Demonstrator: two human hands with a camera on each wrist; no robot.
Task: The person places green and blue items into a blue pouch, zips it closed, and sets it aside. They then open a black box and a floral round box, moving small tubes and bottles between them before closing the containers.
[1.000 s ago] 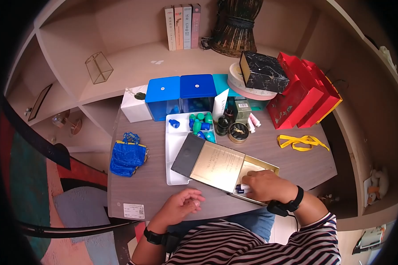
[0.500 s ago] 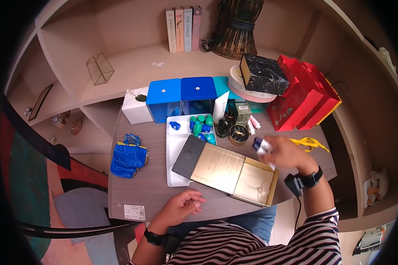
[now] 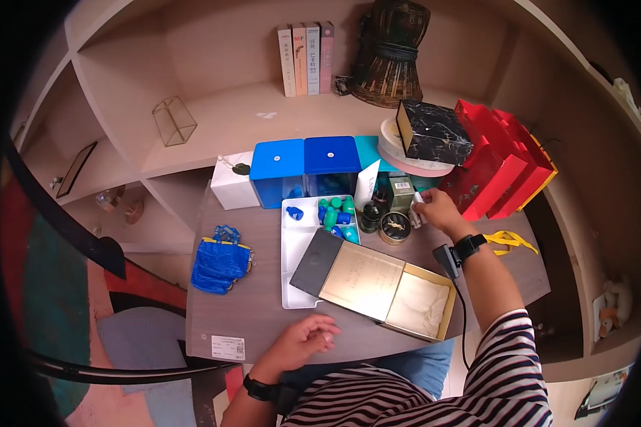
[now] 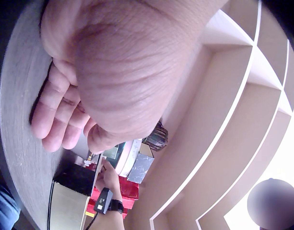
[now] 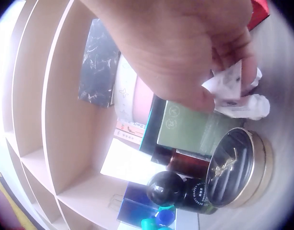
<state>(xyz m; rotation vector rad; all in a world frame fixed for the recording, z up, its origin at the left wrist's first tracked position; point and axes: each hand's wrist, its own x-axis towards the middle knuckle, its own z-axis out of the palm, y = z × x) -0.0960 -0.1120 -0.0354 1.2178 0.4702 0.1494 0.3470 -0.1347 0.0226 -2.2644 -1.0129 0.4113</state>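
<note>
My right hand [image 3: 441, 212] reaches to the right of a green carton [image 3: 400, 192]. In the right wrist view its thumb and fingers pinch the flat end of a small white tube [image 5: 228, 88], with another white tube cap close beside it. A round black jar with a gold rim [image 5: 233, 167] stands near these tubes. My left hand [image 3: 306, 340] rests at the desk's front edge, fingers loosely bent and holding nothing. Between the hands lies a black and gold box [image 3: 363, 282], its right part uncovered and showing a cream cloth lining [image 3: 414, 304].
A white divided tray [image 3: 299, 245] with blue and green bottles lies under the box's left end. Blue bins [image 3: 331, 160], a white squeeze tube [image 3: 367, 183] and a dark bottle [image 3: 369, 215] stand behind. Red bags [image 3: 495, 164], a yellow ribbon [image 3: 509, 242] and a blue pouch [image 3: 221, 265] flank them.
My right hand has lifted a small blue-and-white item out of the box and moved up and away to the tubes beside the green carton. My left hand has stayed in place.
</note>
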